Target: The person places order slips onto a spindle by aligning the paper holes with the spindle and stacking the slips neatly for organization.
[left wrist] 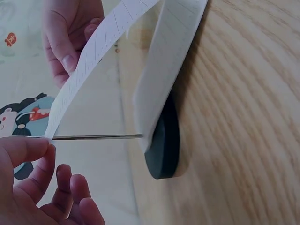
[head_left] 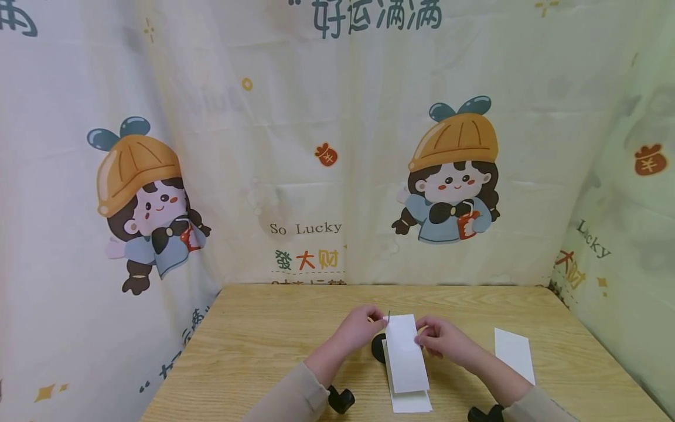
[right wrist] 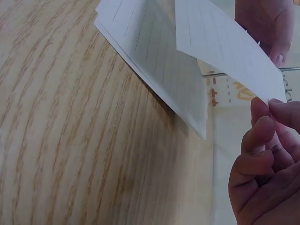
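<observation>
A paper spike stands on the table, its black round base (head_left: 377, 348) partly under paper and its thin metal rod (left wrist: 98, 137) upright. Lined white sheets (left wrist: 164, 56) lie low on the rod, against the base. Higher up, another lined white sheet (head_left: 406, 357) is pierced by the rod near its far end, a gap separating it from the lower ones. My left hand (head_left: 361, 327) pinches this upper sheet's far left corner between thumb and index finger, right beside the rod. On the opposite edge, my right hand (head_left: 447, 341) pinches it with thumb and fingertips, the other fingers curled.
To the right, a white paper (head_left: 514, 354) lies on the wooden table (head_left: 274, 328), partly behind my right forearm. Black devices (head_left: 341, 400) sit at both wrists. A printed curtain (head_left: 295, 176) hangs behind the table's far edge and along the sides.
</observation>
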Demonstrator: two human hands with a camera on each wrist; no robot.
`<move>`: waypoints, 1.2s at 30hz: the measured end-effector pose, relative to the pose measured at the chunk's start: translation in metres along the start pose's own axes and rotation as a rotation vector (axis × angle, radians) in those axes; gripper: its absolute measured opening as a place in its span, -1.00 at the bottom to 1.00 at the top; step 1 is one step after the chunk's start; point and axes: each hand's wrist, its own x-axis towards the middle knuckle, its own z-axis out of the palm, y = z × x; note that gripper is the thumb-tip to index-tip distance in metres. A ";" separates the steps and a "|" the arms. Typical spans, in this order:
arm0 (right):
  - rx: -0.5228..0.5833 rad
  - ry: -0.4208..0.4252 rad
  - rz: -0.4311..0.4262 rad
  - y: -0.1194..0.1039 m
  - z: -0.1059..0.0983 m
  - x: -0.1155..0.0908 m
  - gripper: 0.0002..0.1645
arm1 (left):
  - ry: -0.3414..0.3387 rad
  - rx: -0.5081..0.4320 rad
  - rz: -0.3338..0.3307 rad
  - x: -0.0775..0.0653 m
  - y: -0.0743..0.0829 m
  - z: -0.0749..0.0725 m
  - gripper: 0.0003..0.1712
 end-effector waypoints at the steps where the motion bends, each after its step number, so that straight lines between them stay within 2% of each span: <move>1: -0.001 -0.002 0.001 0.002 0.000 0.000 -0.69 | -0.003 -0.004 -0.015 0.000 -0.001 0.001 -0.86; 7: -0.024 -0.003 0.016 0.005 0.005 0.001 -0.71 | -0.017 0.005 -0.046 -0.002 -0.004 0.003 -0.87; 17: -0.080 0.015 0.037 0.007 0.008 0.001 -0.78 | -0.022 0.036 -0.023 -0.003 -0.007 0.005 -0.86; 28: -0.190 0.016 0.003 0.012 0.010 0.003 -0.86 | -0.021 0.068 -0.022 -0.004 -0.009 0.009 -0.87; 36: -0.241 0.013 -0.003 0.014 0.011 0.003 -0.86 | -0.042 0.091 -0.050 -0.001 -0.015 0.013 -0.86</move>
